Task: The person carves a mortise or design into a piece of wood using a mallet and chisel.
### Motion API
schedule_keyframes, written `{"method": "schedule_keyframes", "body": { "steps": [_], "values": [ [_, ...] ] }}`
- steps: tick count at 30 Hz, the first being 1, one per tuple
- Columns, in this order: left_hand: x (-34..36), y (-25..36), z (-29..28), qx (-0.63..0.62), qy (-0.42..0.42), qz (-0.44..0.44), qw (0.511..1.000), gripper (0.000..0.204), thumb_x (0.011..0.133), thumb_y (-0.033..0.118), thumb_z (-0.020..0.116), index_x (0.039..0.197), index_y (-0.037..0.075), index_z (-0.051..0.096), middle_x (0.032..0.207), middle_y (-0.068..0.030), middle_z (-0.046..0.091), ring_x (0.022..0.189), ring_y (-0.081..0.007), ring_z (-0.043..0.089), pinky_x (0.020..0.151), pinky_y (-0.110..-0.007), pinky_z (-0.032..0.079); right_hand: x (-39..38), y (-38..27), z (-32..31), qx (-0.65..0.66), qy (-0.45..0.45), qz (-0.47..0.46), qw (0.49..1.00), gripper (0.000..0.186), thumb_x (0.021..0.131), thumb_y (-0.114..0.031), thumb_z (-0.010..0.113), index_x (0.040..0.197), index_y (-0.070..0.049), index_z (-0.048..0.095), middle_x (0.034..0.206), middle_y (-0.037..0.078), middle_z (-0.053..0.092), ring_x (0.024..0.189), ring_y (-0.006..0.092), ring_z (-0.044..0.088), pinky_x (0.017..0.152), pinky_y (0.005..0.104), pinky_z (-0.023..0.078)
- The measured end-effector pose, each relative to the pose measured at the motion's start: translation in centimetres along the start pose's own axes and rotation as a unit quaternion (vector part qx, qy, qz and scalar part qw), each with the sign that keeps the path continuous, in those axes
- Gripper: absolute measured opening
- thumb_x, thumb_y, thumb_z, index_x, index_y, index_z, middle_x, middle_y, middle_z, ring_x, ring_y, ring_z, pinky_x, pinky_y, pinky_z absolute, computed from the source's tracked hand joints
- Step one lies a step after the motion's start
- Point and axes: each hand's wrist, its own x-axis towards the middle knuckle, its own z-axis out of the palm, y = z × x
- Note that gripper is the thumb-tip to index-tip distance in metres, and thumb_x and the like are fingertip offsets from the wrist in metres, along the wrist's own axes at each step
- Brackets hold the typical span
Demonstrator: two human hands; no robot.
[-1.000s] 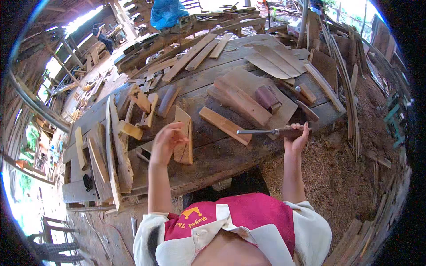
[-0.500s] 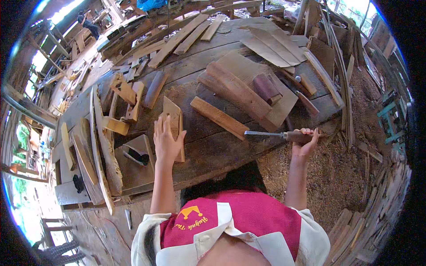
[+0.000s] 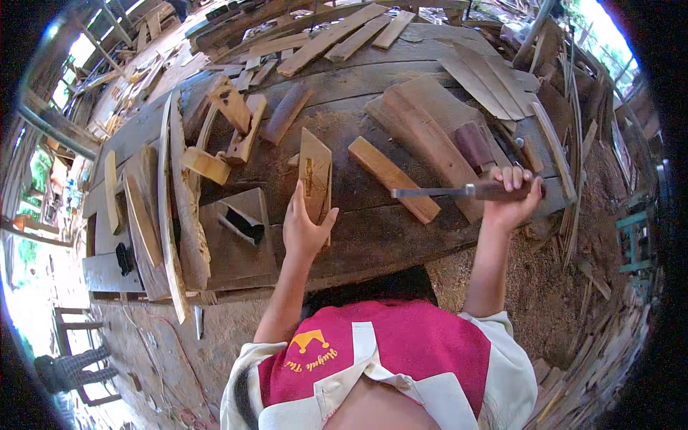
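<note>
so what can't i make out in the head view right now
Head view, slotted wooden block: its near end is largely hidden by the left hand.
Head view, chisel: part of its handle is covered by the right hand.
Head view, black thing at the bench's left: too small and dark to identify.

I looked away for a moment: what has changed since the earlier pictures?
The left hand, first raised with curled fingers by the slotted wooden block, has come down and now clasps its near end, thumb on the right side. Nothing was let go. The right hand still grips the chisel, which points left as before, and the short yellowish plank still lies on the workbench.
</note>
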Motion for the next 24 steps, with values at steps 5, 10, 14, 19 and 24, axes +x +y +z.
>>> {"method": "schedule_keyframes", "body": {
  "steps": [5,10,14,19,24],
  "values": [
    [0.3,-0.3,0.2,-0.024,-0.025,0.000,0.999,0.087,0.072,0.040,0.068,0.136,0.000,0.025,0.125,-0.0248,0.045,0.113,-0.0353,0.047,0.091,-0.040,0.042,0.9,6.1,3.9,0.004,-0.045,0.069,0.997,0.025,0.084,-0.033,0.054,0.073,-0.013,0.047,0.059,0.000,0.040,0.054,0.0136,0.038,0.060,0.0317,0.033],
    [0.3,-0.6,0.3,-0.034,-0.025,0.003,0.999,0.086,0.071,0.036,0.069,0.136,-0.001,0.026,0.124,-0.0245,0.045,0.114,-0.0350,0.047,0.090,-0.040,0.043,1.6,11.7,6.8,0.021,-0.086,0.117,0.989,0.019,0.083,-0.026,0.053,0.072,-0.012,0.046,0.058,0.003,0.041,0.054,0.0174,0.040,0.062,0.0334,0.034],
    [0.3,-0.5,0.4,-0.048,0.000,0.005,0.999,0.085,0.068,0.032,0.072,0.135,-0.001,0.030,0.123,-0.0240,0.048,0.113,-0.0346,0.048,0.093,-0.038,0.040,2.2,14.0,7.6,0.000,-0.126,0.137,0.982,0.017,0.083,-0.022,0.054,0.073,-0.011,0.045,0.059,0.005,0.044,0.054,0.0181,0.042,0.061,0.0336,0.034],
    [0.2,-0.4,0.3,-0.068,0.004,-0.002,0.998,0.086,0.067,0.033,0.072,0.134,0.000,0.031,0.123,-0.0234,0.048,0.113,-0.0339,0.048,0.094,-0.038,0.040,2.6,15.4,8.2,-0.005,-0.157,0.132,0.979,0.015,0.082,-0.018,0.054,0.074,-0.010,0.044,0.058,0.005,0.044,0.053,0.0173,0.042,0.056,0.0325,0.035],
    [0.2,-0.6,0.3,-0.044,-0.007,-0.001,0.999,0.085,0.069,0.035,0.071,0.135,0.000,0.029,0.124,-0.0244,0.046,0.114,-0.0356,0.048,0.092,-0.040,0.042,2.7,15.6,8.3,-0.044,-0.197,0.142,0.969,0.016,0.083,-0.024,0.053,0.075,-0.012,0.047,0.058,0.002,0.042,0.051,0.0153,0.039,0.061,0.0314,0.031]
  ]
}}
